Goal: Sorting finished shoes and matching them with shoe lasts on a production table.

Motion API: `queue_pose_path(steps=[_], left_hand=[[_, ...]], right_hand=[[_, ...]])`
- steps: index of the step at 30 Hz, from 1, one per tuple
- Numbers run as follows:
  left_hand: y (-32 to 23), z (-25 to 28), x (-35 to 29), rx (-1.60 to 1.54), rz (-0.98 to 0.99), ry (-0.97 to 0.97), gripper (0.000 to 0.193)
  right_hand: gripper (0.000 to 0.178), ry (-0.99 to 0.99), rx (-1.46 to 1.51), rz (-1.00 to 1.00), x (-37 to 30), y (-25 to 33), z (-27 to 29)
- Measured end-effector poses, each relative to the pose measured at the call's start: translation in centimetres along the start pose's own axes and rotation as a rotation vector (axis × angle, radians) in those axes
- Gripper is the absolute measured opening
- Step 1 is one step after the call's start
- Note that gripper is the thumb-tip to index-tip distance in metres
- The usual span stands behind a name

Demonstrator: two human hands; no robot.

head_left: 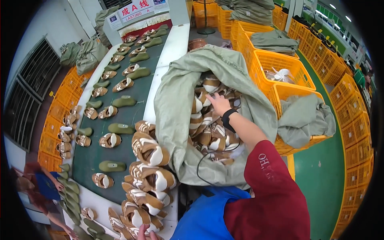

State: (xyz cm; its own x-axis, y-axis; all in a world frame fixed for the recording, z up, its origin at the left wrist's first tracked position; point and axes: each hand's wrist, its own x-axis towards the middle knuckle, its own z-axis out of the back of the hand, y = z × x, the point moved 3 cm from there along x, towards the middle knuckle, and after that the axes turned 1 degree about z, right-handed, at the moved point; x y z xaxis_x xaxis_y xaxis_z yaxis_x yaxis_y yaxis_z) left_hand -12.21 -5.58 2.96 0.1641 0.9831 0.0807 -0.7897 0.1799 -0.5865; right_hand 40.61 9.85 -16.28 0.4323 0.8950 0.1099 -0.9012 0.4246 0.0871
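Observation:
My right hand (220, 105) reaches into a large grey-green sack (176, 108) with its fingers stretched out over brown and white shoe uppers (218, 136). It wears a black wristband, and nothing shows lifted in it. At the lower edge, my left hand (147, 233) is only partly in view, its fingers apart against the lowest of the piled uppers (150, 176). That pile runs along the white ledge beside the belt. On the dark green belt (138, 156), more uppers (110, 140) lie in rows with green shoe lasts (112, 166).
Yellow crates (280, 62) stand right of the sack, one with a grey-green cloth sack (306, 118) over it. A dark cord (200, 164) crosses the sack's front. Across the belt a co-worker (38, 186) has hands near a row of lasts (71, 196). Yellow crates (60, 116) line the left.

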Motion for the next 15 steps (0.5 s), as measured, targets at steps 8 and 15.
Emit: queue_pose_path(steps=[8, 15], left_hand=[[-6.7, -6.4, 3.2, -0.016, 0.158, 0.066, 0.030], [-7.2, -11.9, 7.2, -0.219, 0.196, 0.324, 0.031]], right_hand=[[0.095, 0.072, 0.273, 0.020, 6.2, -4.0, -6.7], [0.037, -0.008, 0.462, -0.047, 9.8, -5.9, -9.9]])
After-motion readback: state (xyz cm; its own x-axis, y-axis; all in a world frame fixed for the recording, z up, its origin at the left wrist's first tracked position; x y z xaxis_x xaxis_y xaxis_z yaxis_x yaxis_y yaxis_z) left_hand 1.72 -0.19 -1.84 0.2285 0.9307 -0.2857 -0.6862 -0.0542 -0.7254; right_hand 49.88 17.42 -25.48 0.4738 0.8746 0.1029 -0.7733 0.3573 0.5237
